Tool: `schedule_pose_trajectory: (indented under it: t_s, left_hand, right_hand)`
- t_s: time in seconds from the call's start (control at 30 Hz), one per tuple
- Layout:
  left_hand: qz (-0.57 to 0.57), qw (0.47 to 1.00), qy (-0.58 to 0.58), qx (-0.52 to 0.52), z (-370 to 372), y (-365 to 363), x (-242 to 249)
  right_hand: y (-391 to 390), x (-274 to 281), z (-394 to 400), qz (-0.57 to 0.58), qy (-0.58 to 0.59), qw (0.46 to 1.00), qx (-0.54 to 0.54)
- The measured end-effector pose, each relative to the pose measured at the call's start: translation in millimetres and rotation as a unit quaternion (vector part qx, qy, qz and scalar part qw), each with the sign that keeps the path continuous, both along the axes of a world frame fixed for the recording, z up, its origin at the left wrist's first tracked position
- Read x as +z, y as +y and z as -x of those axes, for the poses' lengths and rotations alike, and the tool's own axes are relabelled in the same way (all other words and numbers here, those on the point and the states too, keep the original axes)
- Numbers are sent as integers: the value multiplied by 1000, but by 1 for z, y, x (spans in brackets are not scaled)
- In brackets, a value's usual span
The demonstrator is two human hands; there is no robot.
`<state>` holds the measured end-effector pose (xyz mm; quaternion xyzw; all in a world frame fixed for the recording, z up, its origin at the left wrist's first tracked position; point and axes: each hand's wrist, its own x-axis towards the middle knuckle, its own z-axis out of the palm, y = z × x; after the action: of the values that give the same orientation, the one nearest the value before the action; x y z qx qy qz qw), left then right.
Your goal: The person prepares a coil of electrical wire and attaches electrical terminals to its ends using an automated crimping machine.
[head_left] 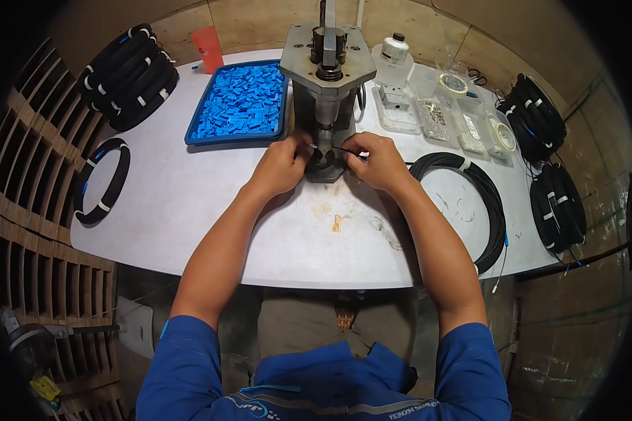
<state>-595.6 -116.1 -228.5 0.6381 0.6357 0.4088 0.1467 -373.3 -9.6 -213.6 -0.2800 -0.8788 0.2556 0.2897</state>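
Note:
A metal hand press (326,77) stands upright at the back middle of the table, and both hands are at the foot of its ram. My right hand (376,160) pinches a thin black cable (344,149), whose tip points left into the press. On the press's left side, my left hand (282,165) is closed, fingertips together close to the ram. A small pale bit shows at those fingertips, too small to name. Right of my right forearm lies a coil of black cable (497,200) with white ties; a cable runs from it toward my right hand.
Left of the press is a dark blue tray (189,140) heaped with small blue parts, with a red cup (207,49) behind. Clear containers (400,126) stand back right, near a white bottle (395,49). Black cable coils (130,77) sit at both sides. A single coil (123,165) lies left.

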Motion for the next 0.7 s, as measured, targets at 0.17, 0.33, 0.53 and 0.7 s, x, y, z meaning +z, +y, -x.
schedule_pose_trajectory:
  t_s: [0.17,0.33,0.53,0.7]
  left_hand:
    - [4,1000,3,2,-1,-1,1]
    - [0,1000,-5,8,-2,-2,2]
    - [-5,1000,-3,9,0,0,-2]
    - [-10,1000,-1,8,-1,0,-2]
  right_hand:
    - [0,0,0,-5,-1,1000,-1]
    - [0,1,0,-9,-2,1000,-1]
    - [0,1,-1,-14,2,1000,3]
    - [0,-1,0,-14,6,1000,2]
